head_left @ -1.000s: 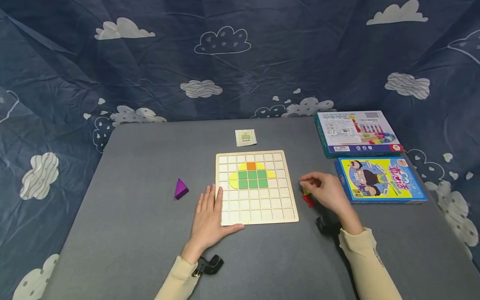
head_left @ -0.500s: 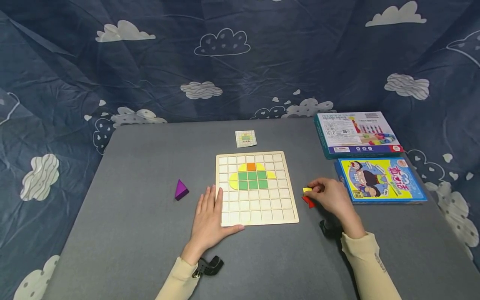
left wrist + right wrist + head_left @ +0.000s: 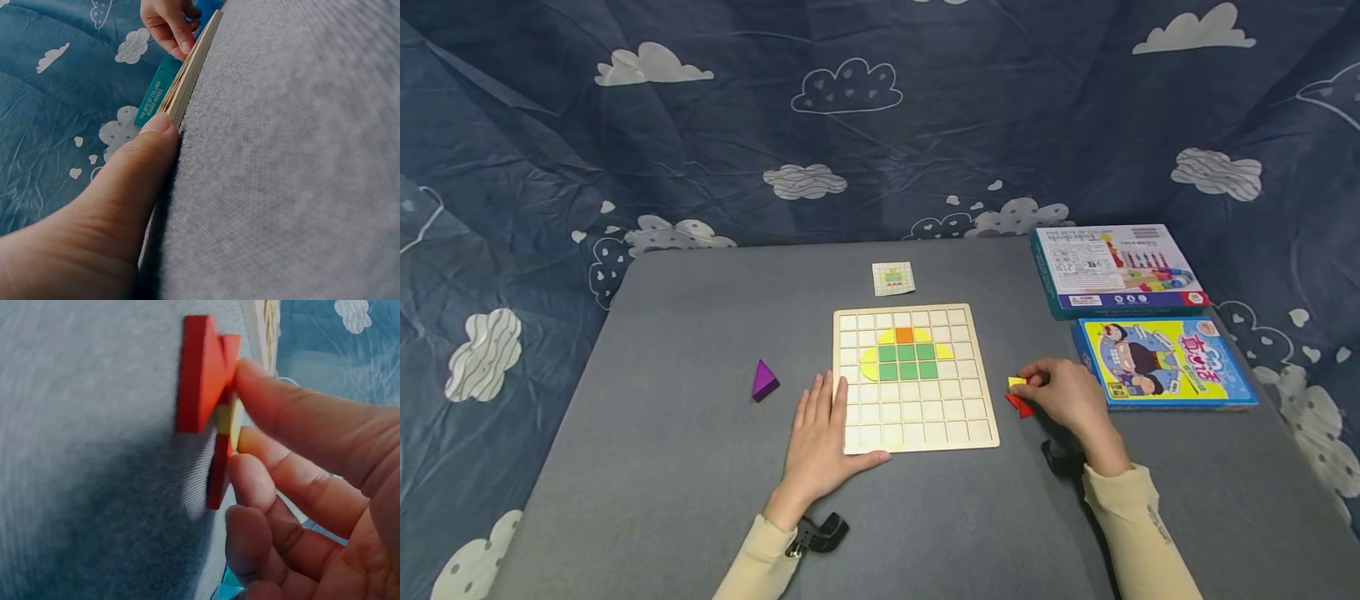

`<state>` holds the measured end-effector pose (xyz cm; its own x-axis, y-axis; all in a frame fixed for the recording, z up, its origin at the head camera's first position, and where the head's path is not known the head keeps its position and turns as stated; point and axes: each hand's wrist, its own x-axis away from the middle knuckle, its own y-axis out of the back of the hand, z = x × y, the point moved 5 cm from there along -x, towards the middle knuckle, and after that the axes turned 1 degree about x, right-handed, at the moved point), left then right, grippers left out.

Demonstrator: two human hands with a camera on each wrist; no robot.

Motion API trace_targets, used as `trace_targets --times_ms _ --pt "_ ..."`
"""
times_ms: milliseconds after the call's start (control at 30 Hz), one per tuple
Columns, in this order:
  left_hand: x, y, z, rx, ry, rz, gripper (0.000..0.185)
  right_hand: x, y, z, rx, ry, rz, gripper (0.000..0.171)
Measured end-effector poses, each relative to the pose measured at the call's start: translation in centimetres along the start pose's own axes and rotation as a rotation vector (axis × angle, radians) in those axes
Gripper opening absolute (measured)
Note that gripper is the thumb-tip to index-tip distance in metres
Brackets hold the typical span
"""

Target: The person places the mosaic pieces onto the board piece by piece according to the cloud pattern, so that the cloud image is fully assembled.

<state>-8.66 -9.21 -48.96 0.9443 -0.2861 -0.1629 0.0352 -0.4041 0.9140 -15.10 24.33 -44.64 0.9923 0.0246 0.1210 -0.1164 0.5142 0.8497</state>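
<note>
Two hands: both low on the grey table [image 3: 647, 467].
Right hand [image 3: 1063, 396]: fingers pinched on yellow piece [image 3: 1016, 381], just off wooden board [image 3: 977, 433] right edge, red pieces [image 3: 1019, 405] touching below.
Left hand [image 3: 820, 437]: flat, fingers straight, pressed on board's near-left corner.

Yellow piece [image 3: 234, 419] mostly hidden behind right hand [image 3: 1063, 393] fingers; shape unclear.

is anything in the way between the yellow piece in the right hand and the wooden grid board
Nothing visible. The right hand pinches the yellow piece just right of the wooden grid board, with bare grey table between them. The red pieces lie beside and below the yellow one, not toward the board.
</note>
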Motion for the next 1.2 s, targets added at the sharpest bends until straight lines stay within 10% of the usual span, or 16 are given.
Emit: trace_targets --times_ms 1200 --pt "0.0 -0.2 0.1 -0.002 -0.004 -0.012 0.120 -0.8 -0.6 0.9 -0.030 0.113 -0.020 0.023"
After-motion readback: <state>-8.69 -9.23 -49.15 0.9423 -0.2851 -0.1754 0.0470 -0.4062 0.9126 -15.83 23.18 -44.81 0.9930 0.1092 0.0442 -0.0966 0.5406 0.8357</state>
